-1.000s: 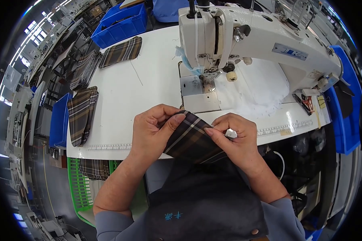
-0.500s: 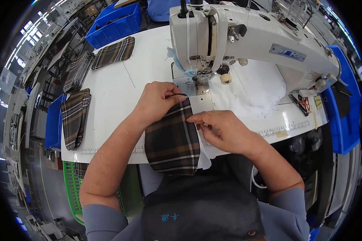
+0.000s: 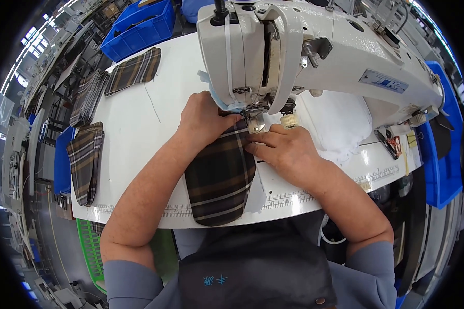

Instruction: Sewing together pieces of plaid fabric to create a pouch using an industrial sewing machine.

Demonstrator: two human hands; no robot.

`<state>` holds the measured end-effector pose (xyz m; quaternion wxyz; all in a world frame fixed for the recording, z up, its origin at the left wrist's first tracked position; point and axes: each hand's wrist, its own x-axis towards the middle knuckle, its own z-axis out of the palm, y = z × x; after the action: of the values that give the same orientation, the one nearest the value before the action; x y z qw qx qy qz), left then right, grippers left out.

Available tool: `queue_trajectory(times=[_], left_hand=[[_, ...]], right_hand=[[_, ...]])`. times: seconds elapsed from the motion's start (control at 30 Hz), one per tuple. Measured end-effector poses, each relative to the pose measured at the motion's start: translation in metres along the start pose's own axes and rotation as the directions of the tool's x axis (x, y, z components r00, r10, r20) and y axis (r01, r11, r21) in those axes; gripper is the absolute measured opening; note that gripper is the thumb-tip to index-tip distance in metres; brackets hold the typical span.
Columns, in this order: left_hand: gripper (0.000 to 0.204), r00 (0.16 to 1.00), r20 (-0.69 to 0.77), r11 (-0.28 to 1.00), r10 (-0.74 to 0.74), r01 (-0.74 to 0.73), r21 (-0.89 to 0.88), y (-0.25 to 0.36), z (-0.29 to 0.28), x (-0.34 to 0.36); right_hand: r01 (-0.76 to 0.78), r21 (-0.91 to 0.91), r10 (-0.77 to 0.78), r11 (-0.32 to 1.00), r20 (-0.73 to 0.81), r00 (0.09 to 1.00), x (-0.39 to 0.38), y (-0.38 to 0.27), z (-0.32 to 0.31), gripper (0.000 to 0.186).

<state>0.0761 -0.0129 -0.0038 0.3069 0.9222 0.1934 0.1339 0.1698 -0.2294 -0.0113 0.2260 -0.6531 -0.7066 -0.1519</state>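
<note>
A dark plaid fabric piece (image 3: 219, 177) with a white layer (image 3: 255, 195) under its right edge lies on the sewing table. Its far end reaches the presser foot of a white sewing machine (image 3: 250, 46). My left hand (image 3: 205, 119) is closed on the fabric's far left part, thumb on top beside the needle area. At the right edge, my right hand (image 3: 287, 152) pinches the cloth just in front of the metal needle plate (image 3: 257, 125). The needle itself is too small to make out.
Plaid pieces (image 3: 134, 71) and stacks (image 3: 86, 159) lie at the table's left. White fabric (image 3: 337, 118) is piled under the machine arm. Small snips (image 3: 389, 143) rest at the right. Blue bins (image 3: 139, 31) stand behind; a green basket (image 3: 90, 252) sits below left.
Both hands have moved the plaid piece forward, its far end now at the presser foot. My right hand has shifted up closer to the needle plate. The machine appears nearer in view.
</note>
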Motion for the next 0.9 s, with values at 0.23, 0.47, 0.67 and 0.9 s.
queue_trajectory(times=[0.23, 0.47, 0.67, 0.9], left_hand=[[0.043, 0.987, 0.047, 0.987, 0.157, -0.155, -0.026, 0.010, 0.001, 0.002], [0.040, 0.974, 0.050, 0.970, 0.219, -0.212, -0.120, 0.009, -0.001, 0.010], [0.038, 0.966, 0.014, 0.965, 0.258, -0.257, -0.059, 0.007, 0.001, 0.012], [0.037, 0.958, 0.048, 0.959, 0.283, -0.282, -0.035, 0.000, 0.001, 0.017]], right_hand=[[-0.029, -0.006, 0.029, 1.000, 0.000, 1.000, -0.005, -0.004, -0.005, 0.025], [-0.064, -0.012, 0.064, 0.998, -0.028, 0.998, -0.006, -0.002, -0.001, 0.024], [-0.070, -0.007, 0.070, 0.998, -0.012, 0.997, -0.003, -0.002, -0.002, 0.024], [-0.057, -0.010, 0.057, 0.998, -0.008, 0.998, -0.002, -0.006, 0.001, 0.022]])
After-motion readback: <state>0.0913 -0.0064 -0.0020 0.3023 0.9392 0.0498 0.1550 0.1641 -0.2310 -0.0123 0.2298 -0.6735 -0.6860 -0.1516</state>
